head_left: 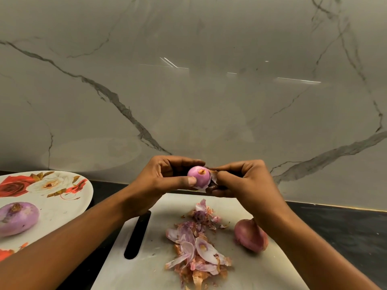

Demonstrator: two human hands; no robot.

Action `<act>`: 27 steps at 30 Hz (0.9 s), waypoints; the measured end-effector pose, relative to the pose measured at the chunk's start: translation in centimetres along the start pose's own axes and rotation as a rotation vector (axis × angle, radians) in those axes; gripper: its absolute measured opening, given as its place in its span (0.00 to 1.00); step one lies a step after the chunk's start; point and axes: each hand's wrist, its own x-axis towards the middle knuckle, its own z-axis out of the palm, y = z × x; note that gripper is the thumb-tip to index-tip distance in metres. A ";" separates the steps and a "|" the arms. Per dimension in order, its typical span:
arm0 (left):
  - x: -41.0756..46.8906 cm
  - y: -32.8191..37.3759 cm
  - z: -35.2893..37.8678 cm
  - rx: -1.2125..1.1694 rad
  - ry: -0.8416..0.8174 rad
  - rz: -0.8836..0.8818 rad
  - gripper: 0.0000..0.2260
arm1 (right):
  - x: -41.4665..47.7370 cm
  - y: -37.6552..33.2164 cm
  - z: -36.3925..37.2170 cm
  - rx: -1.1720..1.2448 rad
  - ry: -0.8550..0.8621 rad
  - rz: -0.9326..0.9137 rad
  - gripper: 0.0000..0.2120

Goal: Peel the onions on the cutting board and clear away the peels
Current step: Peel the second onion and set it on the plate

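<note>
Above the cutting board (146,258), the left hand (161,181) grips a nearly bare onion (199,180); the right hand (245,181) pinches its last skin (213,176), which next needs pulling free.

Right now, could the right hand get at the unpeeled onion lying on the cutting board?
Probably yes, once it lets go: the right hand pinches peel on the small onion in the left hand. The unpeeled onion lies uncovered on the cutting board, just below that wrist.
</note>
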 end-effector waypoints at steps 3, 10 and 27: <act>0.0 -0.1 0.2 0.045 0.016 -0.007 0.19 | 0.1 0.0 -0.1 0.052 -0.006 0.055 0.05; 0.0 -0.3 0.6 0.163 0.061 0.015 0.21 | 0.2 0.2 -0.3 -0.112 -0.074 -0.014 0.09; 0.0 0.1 0.3 0.309 0.060 0.177 0.22 | 0.1 0.4 -0.2 -0.273 -0.203 -0.085 0.09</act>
